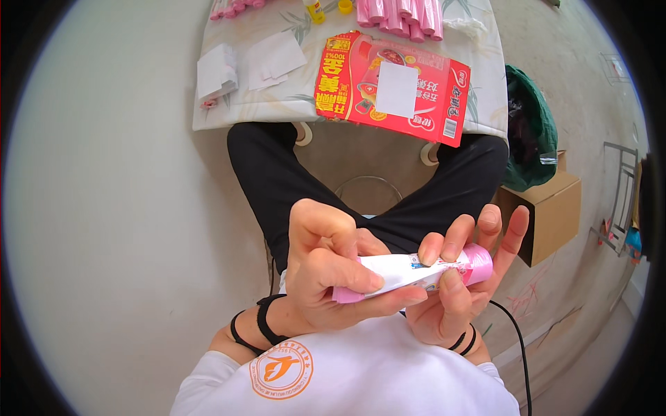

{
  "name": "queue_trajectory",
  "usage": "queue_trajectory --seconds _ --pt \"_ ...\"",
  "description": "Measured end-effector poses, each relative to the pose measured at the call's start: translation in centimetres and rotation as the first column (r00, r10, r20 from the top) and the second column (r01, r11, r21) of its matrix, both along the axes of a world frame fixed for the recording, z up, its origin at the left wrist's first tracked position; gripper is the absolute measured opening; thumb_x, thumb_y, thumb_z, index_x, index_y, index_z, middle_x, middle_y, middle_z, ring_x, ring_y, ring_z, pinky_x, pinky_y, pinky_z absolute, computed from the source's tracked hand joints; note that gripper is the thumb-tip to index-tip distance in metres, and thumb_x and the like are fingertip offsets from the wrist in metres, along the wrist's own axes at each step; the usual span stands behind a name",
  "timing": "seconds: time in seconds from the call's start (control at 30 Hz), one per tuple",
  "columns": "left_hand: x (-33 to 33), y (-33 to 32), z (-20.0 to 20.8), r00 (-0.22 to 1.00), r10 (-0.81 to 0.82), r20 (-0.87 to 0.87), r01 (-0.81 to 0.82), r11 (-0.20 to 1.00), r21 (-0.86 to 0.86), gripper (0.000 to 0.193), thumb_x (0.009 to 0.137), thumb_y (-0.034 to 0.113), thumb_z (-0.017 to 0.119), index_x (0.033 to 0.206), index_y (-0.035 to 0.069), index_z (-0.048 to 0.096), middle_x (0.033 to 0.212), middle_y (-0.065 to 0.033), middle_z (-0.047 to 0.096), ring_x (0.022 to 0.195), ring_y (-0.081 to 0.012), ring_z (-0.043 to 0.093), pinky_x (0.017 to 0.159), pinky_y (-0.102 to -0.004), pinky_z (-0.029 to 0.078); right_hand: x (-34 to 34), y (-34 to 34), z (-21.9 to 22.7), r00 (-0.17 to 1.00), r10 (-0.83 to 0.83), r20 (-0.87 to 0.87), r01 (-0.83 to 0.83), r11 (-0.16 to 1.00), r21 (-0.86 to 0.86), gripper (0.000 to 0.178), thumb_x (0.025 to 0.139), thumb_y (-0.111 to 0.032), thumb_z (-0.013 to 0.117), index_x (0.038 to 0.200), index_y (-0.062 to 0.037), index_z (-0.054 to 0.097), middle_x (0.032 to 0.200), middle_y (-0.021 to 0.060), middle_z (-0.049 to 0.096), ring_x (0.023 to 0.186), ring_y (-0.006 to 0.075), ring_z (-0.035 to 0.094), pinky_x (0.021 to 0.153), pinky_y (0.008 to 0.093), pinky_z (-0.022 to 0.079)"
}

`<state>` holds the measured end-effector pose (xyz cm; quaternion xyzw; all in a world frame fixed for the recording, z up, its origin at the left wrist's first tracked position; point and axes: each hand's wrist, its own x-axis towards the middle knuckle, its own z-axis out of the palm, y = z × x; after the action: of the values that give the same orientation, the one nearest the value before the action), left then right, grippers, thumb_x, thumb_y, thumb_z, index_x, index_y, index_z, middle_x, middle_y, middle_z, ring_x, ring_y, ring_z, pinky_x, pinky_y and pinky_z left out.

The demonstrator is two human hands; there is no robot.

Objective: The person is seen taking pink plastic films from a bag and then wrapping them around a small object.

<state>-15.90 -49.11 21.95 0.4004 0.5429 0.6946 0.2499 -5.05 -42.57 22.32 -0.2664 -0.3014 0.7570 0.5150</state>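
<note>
Close to my chest, both hands hold a pink roll of thin film, lying nearly level. A white paper label with a printed side is wrapped part of the way round it, and one edge slants loose across the middle. My left hand grips the left end, its thumb pressed on the white paper. My right hand pinches the label near the right end between thumb and fingers, with the outer fingers raised. The pink film shows at both ends. The underside of the roll is hidden.
On the cloth-covered table lies a red flattened carton bearing a white paper piece. Around it are paper stacks, a glue stick, a yellow cap and pink rolls. A green bag and cardboard box stand right.
</note>
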Motion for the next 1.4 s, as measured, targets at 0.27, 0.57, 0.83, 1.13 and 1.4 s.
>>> queue_trajectory --seconds 0.27,0.57,0.83,1.13,1.4 --pt "0.2 0.3 0.3 0.998 0.034 -0.057 -0.036 0.999 -0.022 0.043 0.06 -0.003 0.086 0.08 0.012 0.05 0.086 -0.0059 0.041 0.055 -0.0063 0.051 0.046 -0.0197 0.05 0.8 -0.1 -0.2 1.0 -0.009 0.021 0.008 0.999 0.034 0.095 0.07 0.012 0.054 0.149 -0.0219 0.012 0.119 0.0046 0.036 0.083 0.0144 0.049 0.066 0.0377 0.056" --pt "1.0 0.6 0.6 0.992 0.016 0.124 -0.008 0.998 -0.065 0.045 0.071 -0.006 0.074 0.091 0.012 0.038 0.083 -0.0047 0.039 0.053 -0.0053 0.037 0.045 -0.0192 0.044 1.1 -0.7 -0.3 0.998 -0.061 -0.025 0.063 0.995 0.072 0.099 0.064 0.014 0.052 0.148 -0.0224 0.015 0.118 0.0045 0.039 0.081 0.0164 0.049 0.064 0.0379 0.058" --pt "1.4 0.6 1.1 0.974 -0.043 0.221 0.053 0.998 -0.037 0.054 0.075 -0.007 0.068 0.103 0.016 0.028 0.086 -0.0042 0.034 0.053 -0.006 0.024 0.046 -0.021 0.046 1.5 -0.6 -0.7 0.993 -0.058 -0.104 0.079 0.974 0.212 0.101 0.062 0.016 0.051 0.149 -0.0181 0.015 0.118 0.0074 0.039 0.079 0.019 0.046 0.063 0.0393 0.058" --pt "1.0 0.6 0.9 0.968 -0.026 0.249 0.006 0.997 0.081 0.068 0.071 -0.013 0.07 0.12 0.009 0.029 0.094 -0.0184 0.049 0.059 -0.0091 0.051 0.05 -0.0194 0.045 1.4 -0.3 -0.9 0.994 -0.018 -0.109 0.046 0.965 0.26 0.099 0.065 0.016 0.053 0.15 -0.019 0.015 0.118 0.0083 0.038 0.08 0.019 0.047 0.064 0.0395 0.058" --pt "-0.1 0.2 0.9 0.921 -0.259 0.292 0.288 0.956 -0.06 0.086 0.082 0.003 0.069 0.142 0.017 0.008 0.098 -0.0187 0.056 0.075 -0.0134 0.059 0.069 -0.0253 0.053 1.6 0.1 -1.0 0.993 0.018 -0.114 0.009 0.972 0.235 0.099 0.067 0.016 0.054 0.149 -0.0234 0.014 0.118 0.0079 0.039 0.08 0.0177 0.048 0.066 0.0392 0.058"
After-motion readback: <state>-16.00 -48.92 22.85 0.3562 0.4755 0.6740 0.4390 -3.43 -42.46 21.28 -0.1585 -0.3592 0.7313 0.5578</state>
